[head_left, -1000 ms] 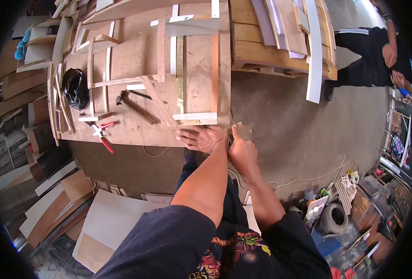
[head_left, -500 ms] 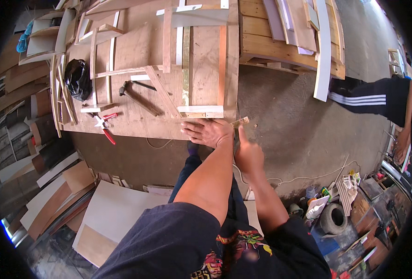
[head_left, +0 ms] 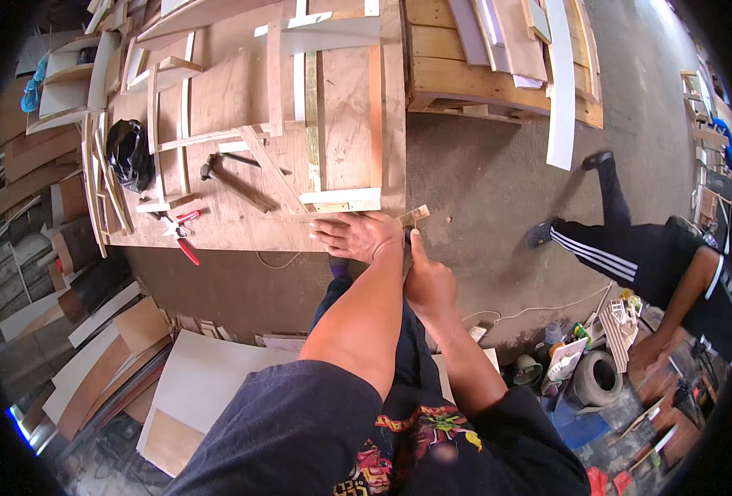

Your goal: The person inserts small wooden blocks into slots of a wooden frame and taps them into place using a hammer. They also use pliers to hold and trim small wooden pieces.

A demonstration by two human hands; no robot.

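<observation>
At the right corner of the table's near edge, my left hand (head_left: 357,236) lies palm down, fingers stretched out to the left. Beneath it is a narrow wooden strip (head_left: 415,215), whose end juts past the table corner. Just right of it, my right hand (head_left: 430,285) is closed, index finger pointing up toward the strip. It grips a thin dark tool seen edge-on, mostly hidden, whose kind I cannot make out. Directly beyond my left hand is a frame of wooden slats (head_left: 345,200). A hammer (head_left: 238,183) and red-handled pliers (head_left: 181,231) lie farther left.
The plywood table (head_left: 217,231) also carries a black plastic bag (head_left: 130,155). To the right, boards rest on a wooden crate (head_left: 465,83). A person in black (head_left: 663,264) bends over clutter and an old tyre (head_left: 597,380). A cord (head_left: 531,312) crosses the floor; panels (head_left: 209,364) lean lower left.
The view has shifted a little to the right. The other person has stepped nearer and reaches down toward the clutter. My hands stay at the strip, nearly in the same pose.
</observation>
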